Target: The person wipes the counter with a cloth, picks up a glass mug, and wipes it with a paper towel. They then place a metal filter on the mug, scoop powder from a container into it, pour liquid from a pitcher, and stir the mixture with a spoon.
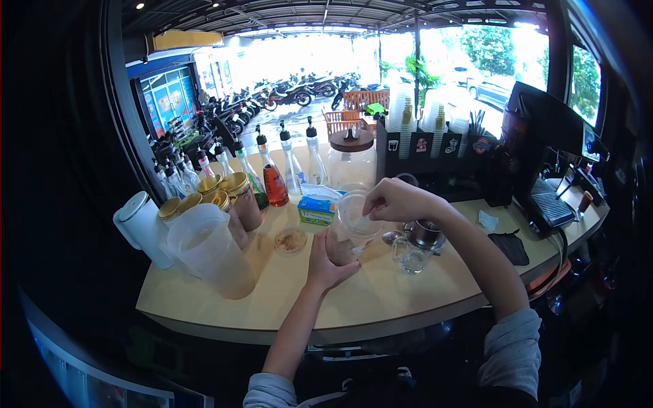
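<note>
A clear plastic jar (pixel 345 243) stands tilted over the counter's middle, with my left hand (pixel 326 265) wrapped round its lower side. My right hand (pixel 389 201) is closed at the jar's mouth, its fingers pinched together over the opening; what they hold is too small to make out. Left of the jar lies a round clear lid or dish (pixel 290 240) with brown residue. Behind it is a blue and green box (pixel 317 211) with white tissue on top. A glass mug (pixel 413 260) and a metal coffee filter (pixel 423 233) are to the right.
A large translucent pitcher (pixel 214 255), a white jug (pixel 144 228) and gold-lidded jars (pixel 238 194) crowd the left. Pump bottles (pixel 274 178) and a wooden-lidded jar (pixel 352 160) line the back. A cup holder (pixel 435 155), dark cloth (pixel 509 247) and coffee machine (pixel 549 204) are at right.
</note>
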### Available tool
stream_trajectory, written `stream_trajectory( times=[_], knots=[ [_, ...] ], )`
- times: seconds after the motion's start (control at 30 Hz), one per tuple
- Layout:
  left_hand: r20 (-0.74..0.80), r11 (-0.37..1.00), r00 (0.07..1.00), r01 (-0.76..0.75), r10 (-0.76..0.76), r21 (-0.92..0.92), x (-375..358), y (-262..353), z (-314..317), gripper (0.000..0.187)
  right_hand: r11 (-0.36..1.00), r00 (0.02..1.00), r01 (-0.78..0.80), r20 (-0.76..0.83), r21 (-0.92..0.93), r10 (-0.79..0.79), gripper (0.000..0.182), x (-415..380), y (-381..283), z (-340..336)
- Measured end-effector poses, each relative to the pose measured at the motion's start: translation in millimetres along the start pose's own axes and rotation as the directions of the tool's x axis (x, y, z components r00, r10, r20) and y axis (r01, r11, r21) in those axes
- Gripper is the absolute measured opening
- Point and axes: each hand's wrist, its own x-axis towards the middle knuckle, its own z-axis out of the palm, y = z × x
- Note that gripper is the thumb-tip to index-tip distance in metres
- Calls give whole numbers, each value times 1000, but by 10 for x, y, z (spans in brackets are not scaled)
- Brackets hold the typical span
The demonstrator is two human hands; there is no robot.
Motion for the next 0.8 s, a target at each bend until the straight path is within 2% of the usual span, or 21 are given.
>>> stream_trajectory(
  times=[0.1,0.23,0.3,0.43,0.63,0.73,0.8],
  knots=[
    [-2,1000,1000,20,-20,12,-4,61,-25,95,998,997,-61,-51,26,63,19,-110,-60,-102],
    [10,999,1000,28,-29,40,-31,89,-35,97,994,995,-44,-89,104,53,17,-184,85,-94],
    [31,1000,999,12,-11,-24,-50,31,4,96,988,990,0,-140,152,21,18,-222,155,-88],
    [21,999,1000,7,-6,-51,-96,14,74,98,988,985,-22,-166,150,47,18,-325,172,-183],
    [60,997,996,67,-69,37,-99,218,108,96,991,960,40,-279,131,-2,18,-605,404,-388],
    [48,995,994,98,-97,-12,-99,221,128,94,991,932,99,-357,94,-59,18,-877,547,-482],
    [28,993,994,109,-108,-48,-110,176,161,92,989,918,91,-394,117,-38,18,-1056,683,-467]
  ],
)
